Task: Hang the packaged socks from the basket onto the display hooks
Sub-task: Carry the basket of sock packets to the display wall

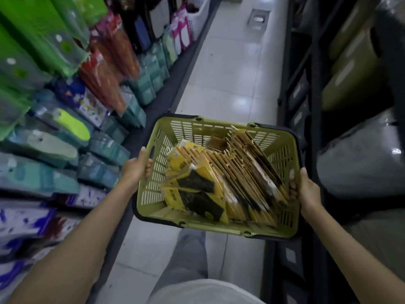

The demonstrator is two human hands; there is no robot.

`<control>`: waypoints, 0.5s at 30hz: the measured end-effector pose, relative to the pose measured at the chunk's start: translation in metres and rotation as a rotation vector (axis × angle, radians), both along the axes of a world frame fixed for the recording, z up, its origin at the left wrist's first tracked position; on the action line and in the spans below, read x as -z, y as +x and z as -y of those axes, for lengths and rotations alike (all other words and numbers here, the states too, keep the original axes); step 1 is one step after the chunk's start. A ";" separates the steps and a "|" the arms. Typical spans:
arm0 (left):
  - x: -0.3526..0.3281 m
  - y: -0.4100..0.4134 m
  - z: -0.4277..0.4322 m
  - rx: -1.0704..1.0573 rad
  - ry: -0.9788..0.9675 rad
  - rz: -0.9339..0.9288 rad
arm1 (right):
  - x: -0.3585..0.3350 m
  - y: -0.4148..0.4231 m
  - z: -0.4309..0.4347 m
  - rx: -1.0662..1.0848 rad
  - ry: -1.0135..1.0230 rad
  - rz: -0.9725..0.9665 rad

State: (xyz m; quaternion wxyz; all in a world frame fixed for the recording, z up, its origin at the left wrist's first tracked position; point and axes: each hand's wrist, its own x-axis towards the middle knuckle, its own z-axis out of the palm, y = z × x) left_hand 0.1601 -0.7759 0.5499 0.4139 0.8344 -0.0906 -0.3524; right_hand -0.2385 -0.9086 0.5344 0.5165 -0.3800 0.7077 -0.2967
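Observation:
I hold an olive-green plastic basket (197, 128) in front of me above the aisle floor. My left hand (135, 166) grips its left rim, fingers curled inside. My right hand (305, 189) grips its right rim, thumb on top. Inside lie several packaged socks (219, 178) in yellow card sleeves, some showing dark socks, stacked leaning toward the right wall. To my left, a display (72, 102) carries hanging packets in green, red, teal and blue; its hooks are hidden by the packets.
A narrow aisle of white floor tiles (230, 73) runs ahead. Dark shelving (311, 84) with bins and wrapped bulky goods stands on the right. A white basket (198, 16) sits far ahead on the left. My grey-trousered leg (188, 255) is below the basket.

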 end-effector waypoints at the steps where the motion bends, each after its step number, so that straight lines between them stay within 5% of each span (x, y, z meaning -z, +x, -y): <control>1: 0.000 0.011 0.029 0.027 -0.011 -0.009 | 0.000 0.008 0.021 0.012 0.000 0.005; 15: -0.014 0.123 0.432 0.267 -0.006 -0.048 | -0.013 0.093 0.322 0.235 0.012 0.051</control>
